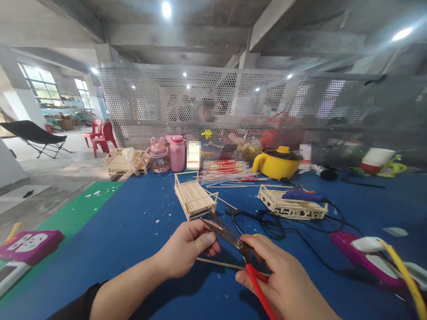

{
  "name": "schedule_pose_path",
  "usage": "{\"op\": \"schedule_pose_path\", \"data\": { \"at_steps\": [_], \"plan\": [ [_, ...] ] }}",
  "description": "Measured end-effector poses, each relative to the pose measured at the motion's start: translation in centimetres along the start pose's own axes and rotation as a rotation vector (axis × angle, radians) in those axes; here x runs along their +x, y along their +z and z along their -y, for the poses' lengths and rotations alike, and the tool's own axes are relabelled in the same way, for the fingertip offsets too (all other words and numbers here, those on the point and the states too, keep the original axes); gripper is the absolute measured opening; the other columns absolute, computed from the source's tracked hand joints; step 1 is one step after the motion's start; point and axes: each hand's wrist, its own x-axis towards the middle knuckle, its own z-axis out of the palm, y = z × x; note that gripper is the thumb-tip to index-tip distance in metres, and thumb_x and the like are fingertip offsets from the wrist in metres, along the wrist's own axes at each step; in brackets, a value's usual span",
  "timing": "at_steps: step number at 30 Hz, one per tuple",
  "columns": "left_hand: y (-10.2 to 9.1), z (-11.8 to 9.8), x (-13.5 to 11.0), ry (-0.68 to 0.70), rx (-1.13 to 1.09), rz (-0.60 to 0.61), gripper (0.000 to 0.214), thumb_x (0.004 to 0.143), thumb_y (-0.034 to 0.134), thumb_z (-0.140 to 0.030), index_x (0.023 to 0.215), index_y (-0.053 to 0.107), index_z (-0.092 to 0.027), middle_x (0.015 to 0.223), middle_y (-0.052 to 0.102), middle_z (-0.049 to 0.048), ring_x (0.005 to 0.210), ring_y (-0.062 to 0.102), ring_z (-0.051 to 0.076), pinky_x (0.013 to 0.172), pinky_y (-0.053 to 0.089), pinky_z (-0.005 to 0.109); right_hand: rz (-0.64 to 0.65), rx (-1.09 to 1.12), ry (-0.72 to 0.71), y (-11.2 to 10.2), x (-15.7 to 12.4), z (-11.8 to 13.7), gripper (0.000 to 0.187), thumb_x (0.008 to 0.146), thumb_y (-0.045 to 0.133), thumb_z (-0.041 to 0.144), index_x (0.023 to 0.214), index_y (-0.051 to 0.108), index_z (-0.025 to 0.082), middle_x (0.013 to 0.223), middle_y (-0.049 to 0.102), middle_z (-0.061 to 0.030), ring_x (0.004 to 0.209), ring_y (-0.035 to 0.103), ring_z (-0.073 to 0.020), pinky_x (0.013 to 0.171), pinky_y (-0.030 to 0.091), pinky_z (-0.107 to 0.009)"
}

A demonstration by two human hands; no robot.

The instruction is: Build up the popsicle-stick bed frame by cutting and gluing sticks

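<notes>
Three stick-built frames (196, 195) assembled; cutting apparently unfinished. Right hand (283, 269) grips red-handled scissors (245, 253), blades parted; left hand (190, 244) pinched, contents unclear.

Looking like craft workshop under bare concrete beams (187, 38). Seeing scissors (239, 243), perforated metal partition (147, 98), blue worktable (133, 204) bearing scraps (157, 221), piled sticks (225, 168), small stick-built frames (196, 194), corded tool (302, 195); farther off, noticing loaded shelves (62, 111) near windows (42, 84).
</notes>
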Motion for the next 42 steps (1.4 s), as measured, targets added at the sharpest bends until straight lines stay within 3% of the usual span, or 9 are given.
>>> {"op": "schedule_pose_path", "data": {
  "at_steps": [7,10,15,22,26,30,35,38,42],
  "plan": [
    [0.0,0.3,0.4,-0.031,0.034,-0.039,0.036,0.075,0.066,-0.047,0.081,0.061,-0.013,0.066,0.061,0.0006,0.059,0.053,0.009,0.063,0.043,0.024,-0.157,-0.188,-0.164,0.6,0.0,-1.7,0.040,0.077,0.062,0.046,0.109,0.061,0.022,0.089,0.070,-0.0059,0.074,0.068,-0.0192,0.062,0.054,-0.026],
    [0.0,0.4,0.5,-0.059,-0.014,-0.033,0.037,0.073,0.067,-0.047,0.086,0.059,-0.013,0.065,0.061,0.0000,0.057,0.053,0.009,0.063,0.043,0.025,-0.089,-0.089,-0.060,0.9,0.1,-1.6,0.034,0.078,0.061,0.044,0.104,0.062,0.022,0.076,0.070,-0.0020,0.060,0.065,-0.0149,0.054,0.051,-0.021],
    [0.2,0.0,0.5,-0.098,-0.118,-0.027,0.060,0.074,0.066,-0.048,0.121,0.048,-0.014,0.064,0.058,-0.0029,0.057,0.055,0.010,0.061,0.042,0.026,-0.110,0.204,0.153,1.5,0.6,-0.9,0.032,0.080,0.054,0.043,0.102,0.059,0.021,0.065,0.066,0.0021,0.051,0.059,-0.0115,0.047,0.048,-0.016],
    [-0.9,-0.1,1.1,-0.228,-0.063,-0.123,0.034,0.078,0.062,-0.043,0.094,0.045,-0.018,0.076,0.067,0.0036,0.063,0.063,0.012,0.060,0.044,0.023,-0.177,0.228,0.195,0.8,0.7,-0.2,0.033,0.073,0.059,0.043,0.095,0.062,0.019,0.063,0.065,0.0014,0.051,0.058,-0.0115,0.048,0.048,-0.016],
    [-2.6,0.3,1.6,-0.339,0.164,-0.152,0.029,0.083,0.053,-0.040,0.101,0.051,-0.016,0.082,0.068,0.0062,0.054,0.061,0.010,0.048,0.039,0.019,-0.219,0.199,0.211,0.4,0.5,-0.7,0.033,0.073,0.060,0.043,0.096,0.062,0.019,0.061,0.063,0.0018,0.052,0.057,-0.0118,0.049,0.048,-0.017],
    [-4.2,0.5,2.2,-0.172,0.598,-0.177,0.043,0.087,0.044,-0.038,0.125,0.051,-0.018,0.066,0.063,0.0005,0.041,0.051,0.010,0.045,0.038,0.022,-0.178,0.202,0.202,0.4,0.3,-1.3,0.033,0.076,0.059,0.042,0.100,0.060,0.019,0.062,0.062,0.0019,0.053,0.057,-0.0119,0.051,0.048,-0.017],
    [-5.0,0.3,3.1,-0.054,1.001,-0.183,0.040,0.090,0.035,-0.035,0.112,0.064,-0.018,0.069,0.067,0.0031,0.062,0.060,0.015,0.058,0.043,0.024,-0.245,0.262,0.238,0.7,-0.1,-0.9,0.032,0.073,0.060,0.041,0.098,0.061,0.019,0.059,0.060,0.0028,0.052,0.054,-0.0119,0.049,0.047,-0.018],
    [-5.1,0.4,3.2,-0.065,1.166,-0.225,0.036,0.089,0.040,-0.037,0.102,0.068,-0.018,0.081,0.070,0.0063,0.072,0.062,0.018,0.063,0.043,0.025,-0.281,0.267,0.254,0.6,-0.3,-0.8,0.033,0.073,0.060,0.043,0.096,0.061,0.020,0.057,0.059,0.0033,0.051,0.055,-0.0117,0.049,0.047,-0.018],
    [-5.1,0.5,2.8,-0.135,1.293,-0.261,0.036,0.086,0.044,-0.043,0.086,0.071,-0.020,0.076,0.071,0.0088,0.072,0.064,0.023,0.063,0.043,0.030,-0.218,0.191,0.206,0.1,-0.3,-1.5,0.034,0.074,0.059,0.045,0.098,0.061,0.021,0.057,0.061,0.0028,0.050,0.057,-0.0123,0.047,0.047,-0.017]
  ]
}}
